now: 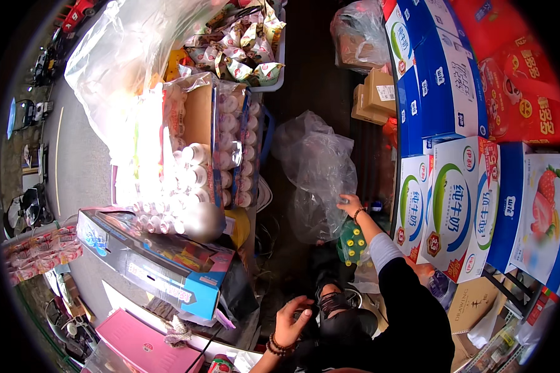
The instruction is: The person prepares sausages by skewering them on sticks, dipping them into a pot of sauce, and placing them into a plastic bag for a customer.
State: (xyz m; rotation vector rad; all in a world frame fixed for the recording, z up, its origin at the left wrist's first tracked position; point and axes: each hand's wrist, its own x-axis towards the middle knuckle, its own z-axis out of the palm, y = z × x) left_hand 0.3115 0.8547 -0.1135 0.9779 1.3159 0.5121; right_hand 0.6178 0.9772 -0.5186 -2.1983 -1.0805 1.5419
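Observation:
My right hand (351, 206) reaches forward and grips the right edge of a crumpled clear plastic bag (312, 163). The bag spreads over the dark floor of the aisle before me. Just below that hand stands a pack of green bottles with yellow caps (352, 242), partly hidden by my forearm. My left hand (290, 321) is held low beside my leg, thumb and fingers apart with nothing in it. Beaded bracelets circle both wrists.
Milk cartons (455, 205) are stacked along the right, with brown boxes (378, 95) farther off. On the left are shrink-wrapped white bottles (228, 140), a crate (277, 81) of wrapped snacks, a long toy box (158, 270) and a pink lid (149, 345).

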